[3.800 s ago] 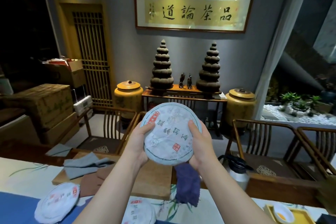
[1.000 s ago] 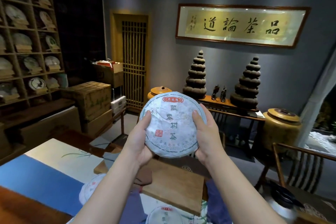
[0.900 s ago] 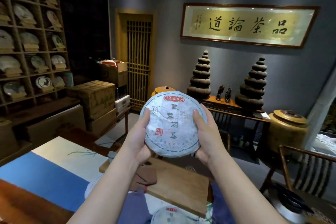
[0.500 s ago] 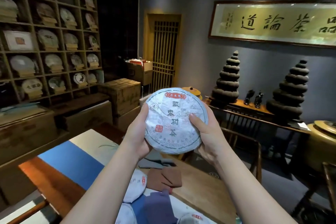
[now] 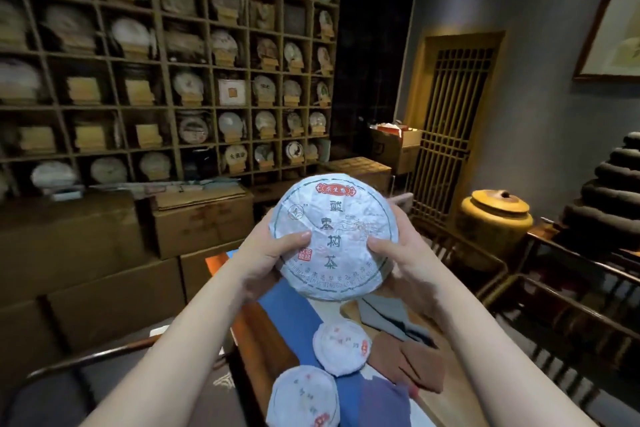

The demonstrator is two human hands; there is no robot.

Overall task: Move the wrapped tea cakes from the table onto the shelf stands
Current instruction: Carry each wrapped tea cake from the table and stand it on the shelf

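The wrapped tea cake (image 5: 334, 236) is held up in the air in front of the person, printed face toward the camera, between both hands; the left hand (image 5: 266, 253) has its grip curled round the cake's left edge, thumb pressed on the face; the right hand (image 5: 398, 253) clasps the right edge likewise; below, two more wrapped cakes (image 5: 341, 345) (image 5: 303, 395) lie on the bench (image 5: 291, 305); beyond stands the shelf (image 5: 166, 55), its compartments holding cakes on stands; cardboard boxes (image 5: 204, 218) sit beneath it.

View swung left: shelf wall (image 5: 166, 80) now faces camera; both thumbs moved onto tea cake (image 5: 336, 236) face.
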